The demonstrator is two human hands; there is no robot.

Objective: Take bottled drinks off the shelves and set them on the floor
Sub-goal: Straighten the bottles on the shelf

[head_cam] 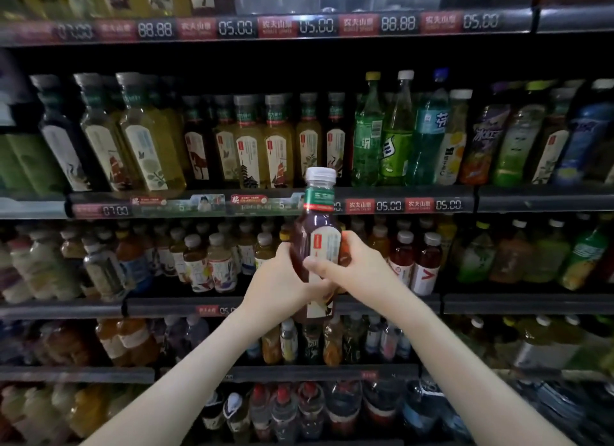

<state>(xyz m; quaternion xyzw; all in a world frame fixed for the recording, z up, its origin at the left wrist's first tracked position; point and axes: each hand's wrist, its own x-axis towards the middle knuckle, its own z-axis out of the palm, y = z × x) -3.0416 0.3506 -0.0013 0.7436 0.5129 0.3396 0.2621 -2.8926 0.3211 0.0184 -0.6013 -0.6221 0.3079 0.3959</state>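
Note:
A dark tea bottle (319, 233) with a white cap, green neck band and cream label is held upright in front of the shelves, at the centre of the view. My left hand (282, 279) grips its lower left side. My right hand (345, 266) grips it from the right, with the thumb across the label. The bottle's base is partly hidden behind my hands. It hangs clear of the shelf edge (365, 204) behind it.
Several black shelves packed with bottled drinks fill the view: tea bottles (246, 143) on the upper middle row, green soda bottles (395, 136) to the right, small bottles (199, 263) below. Price strips run along each shelf edge. The floor is out of view.

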